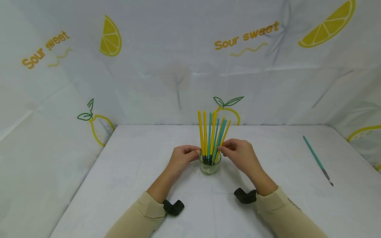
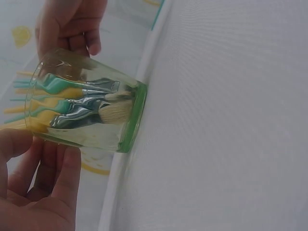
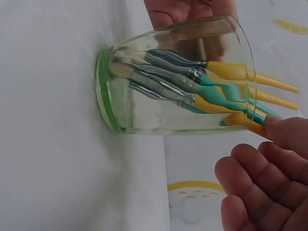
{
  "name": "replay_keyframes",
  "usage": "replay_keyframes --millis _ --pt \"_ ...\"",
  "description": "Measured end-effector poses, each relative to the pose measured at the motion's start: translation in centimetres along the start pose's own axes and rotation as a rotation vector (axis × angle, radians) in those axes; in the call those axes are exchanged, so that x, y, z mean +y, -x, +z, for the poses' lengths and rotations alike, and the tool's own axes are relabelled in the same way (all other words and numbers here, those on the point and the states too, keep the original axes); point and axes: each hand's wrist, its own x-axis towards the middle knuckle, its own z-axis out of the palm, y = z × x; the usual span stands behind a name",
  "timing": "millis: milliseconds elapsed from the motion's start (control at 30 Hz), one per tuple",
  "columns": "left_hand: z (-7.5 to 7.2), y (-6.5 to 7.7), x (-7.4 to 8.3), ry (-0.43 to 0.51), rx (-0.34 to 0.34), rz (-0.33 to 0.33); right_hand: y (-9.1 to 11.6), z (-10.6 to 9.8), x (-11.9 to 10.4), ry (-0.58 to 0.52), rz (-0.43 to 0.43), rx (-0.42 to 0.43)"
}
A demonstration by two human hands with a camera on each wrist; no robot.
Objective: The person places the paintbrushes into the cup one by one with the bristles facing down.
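A small clear glass cup (image 1: 209, 170) stands upright on the table, greenish at its base. Several paintbrushes (image 1: 204, 135) with yellow or teal handles lean in it, bristles down, their handles rising above the rim. At the cup's left side, my left hand (image 1: 182, 159) holds the rim with thumb and fingertips; the left wrist view shows the thumb (image 2: 18, 142) at the rim. My right hand (image 1: 241, 155) is on the opposite side, pinching paintbrush handles just above the rim. Its thumb (image 3: 288, 132) lies against a teal and a yellow handle; its other fingers are partly curled.
A teal paintbrush (image 1: 316, 157) lies alone on the right part of the white table (image 1: 104, 198), its tip toward the front. Behind the table hangs a white cloth (image 1: 166, 92) printed with lemons. Black mounts (image 1: 174, 208) sit on both wrists.
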Motion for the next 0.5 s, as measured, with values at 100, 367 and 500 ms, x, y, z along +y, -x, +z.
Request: replay_keyframes --millis 100,367,500 --pt "0.0 0.1 0.1 -0.002 0.0 -0.003 -0.1 -0.4 0.0 -0.002 0.002 0.0" --pt "0.0 0.0 0.0 0.004 0.004 -0.005 -0.5 -3.7 1.6 0.054 0.068 0.074" --pt "0.1 -0.1 0.0 0.01 0.002 -0.011 -0.5 -7.0 4.0 0.127 0.107 0.173"
